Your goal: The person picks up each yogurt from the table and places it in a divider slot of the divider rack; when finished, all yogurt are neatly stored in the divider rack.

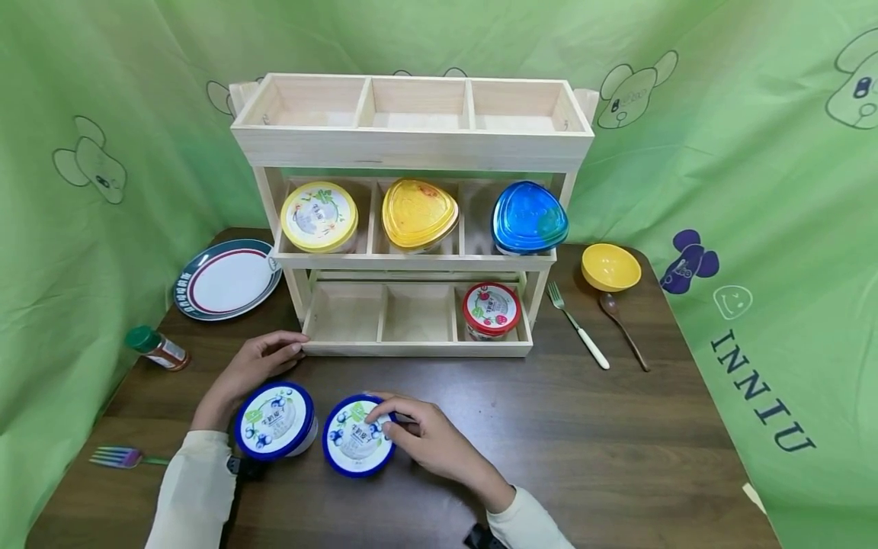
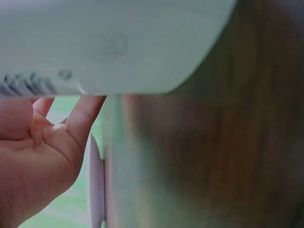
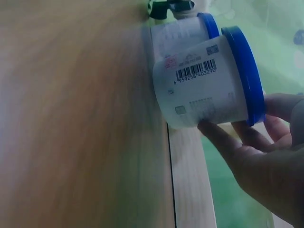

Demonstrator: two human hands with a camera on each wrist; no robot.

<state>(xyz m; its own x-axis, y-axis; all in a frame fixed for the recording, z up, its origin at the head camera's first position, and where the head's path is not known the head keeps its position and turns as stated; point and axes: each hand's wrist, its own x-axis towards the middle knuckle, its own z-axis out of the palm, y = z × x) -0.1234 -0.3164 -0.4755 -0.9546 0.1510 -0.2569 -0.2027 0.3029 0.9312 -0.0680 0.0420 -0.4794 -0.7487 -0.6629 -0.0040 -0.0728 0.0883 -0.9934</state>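
My right hand [image 1: 428, 438] holds a white tub with a blue lid [image 1: 360, 436]. In the right wrist view that tub [image 3: 204, 83] shows its barcode, with the thumb against its side and fingers at the lid. To its left stands a matching blue-lidded tub [image 1: 274, 421], beside my left wrist. My left hand [image 1: 264, 362] rests its fingertips at the front left corner of a wooden rack's bottom tray [image 1: 418, 350]. In the left wrist view a white tub wall [image 2: 118, 47] close to the camera hides part of the left hand [image 2: 42, 156].
On the middle shelf sit two yellow-lidded tubs [image 1: 319, 217] and a blue-lidded tub [image 1: 530, 217]; a red-lidded tub [image 1: 491, 311] is below. A plate [image 1: 229, 280], spice jar [image 1: 158, 348] and colourful fork [image 1: 123, 457] lie left; a bowl [image 1: 610, 267], fork [image 1: 579, 328] and spoon [image 1: 624, 332] right.
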